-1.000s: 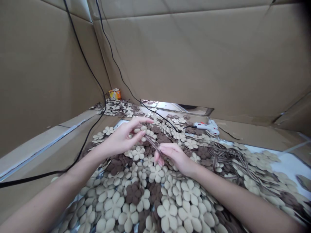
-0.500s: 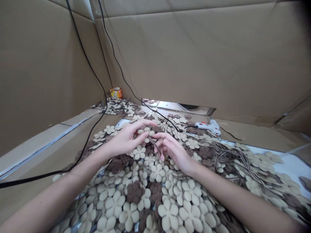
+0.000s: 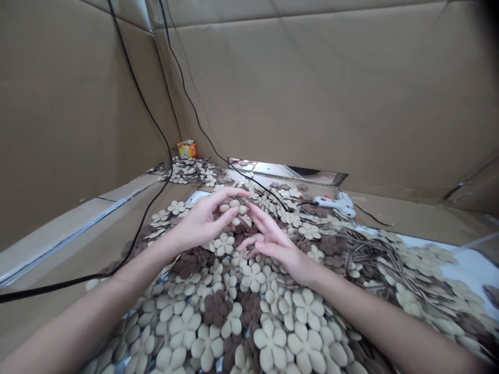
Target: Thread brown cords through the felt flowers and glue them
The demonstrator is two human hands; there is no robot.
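Observation:
My left hand [image 3: 206, 221] pinches a beige five-petal fabric flower [image 3: 234, 208] between thumb and fingers, above a wide heap of such flowers. A short brown ribbon with pale stitching [image 3: 244, 223] hangs from the held flower toward the right. Close by on the right, my right hand [image 3: 276, 246] has its fingers spread apart. Its fingertips reach the flower's edge and the ribbon; whether they touch is hard to see. Loose beige flowers [image 3: 253, 276] and dark brown flowers [image 3: 217, 307] lie under both hands.
A white glue gun [image 3: 335, 204] lies at the back right, its cord trailing left. Right of my hand is a tangled bundle of brown ribbon [image 3: 368, 252]. An orange container [image 3: 187, 149] stands in the far corner. Black cables [image 3: 150, 106] hang along the cardboard walls [image 3: 312, 93].
My right hand's fingers have come off the ribbon's loose end, spread apart and moved up toward the flower. The ribbon now shows shorter. My left hand keeps its hold, almost unmoved.

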